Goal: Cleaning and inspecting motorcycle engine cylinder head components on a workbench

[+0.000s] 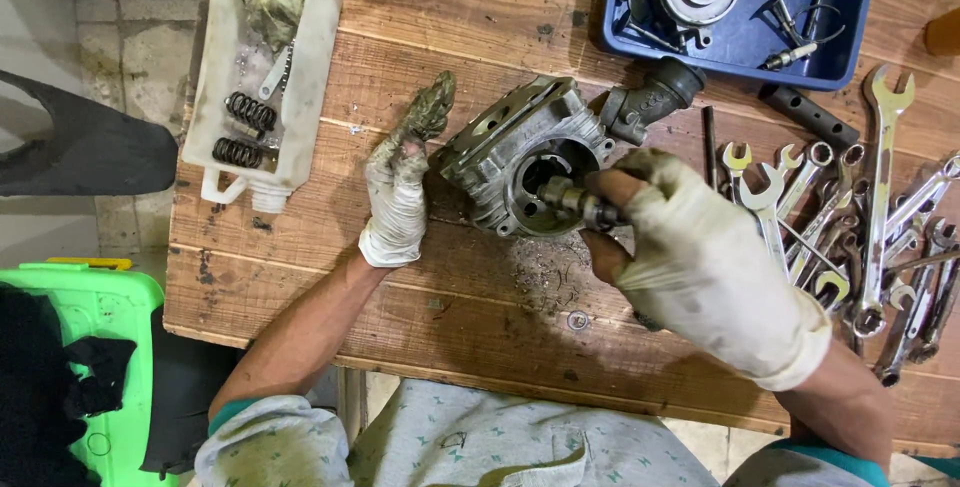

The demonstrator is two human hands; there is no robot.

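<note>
A grey metal engine cylinder head (520, 152) lies on the wooden workbench (450, 307), with a dark intake pipe (650, 97) on its far right side. My left hand (400, 182), in a dirty white glove, rests flat against the head's left side and steadies it. My right hand (690, 257), also gloved, grips a short metal tool or shaft (580, 205) whose tip points into the round opening of the head.
A cut white plastic jug (262, 72) holds black springs and a rag at the left. A blue tray (740, 12) of parts stands at the back right. Several wrenches (850, 217) lie at the right. A green bin (90, 347) stands beside the bench.
</note>
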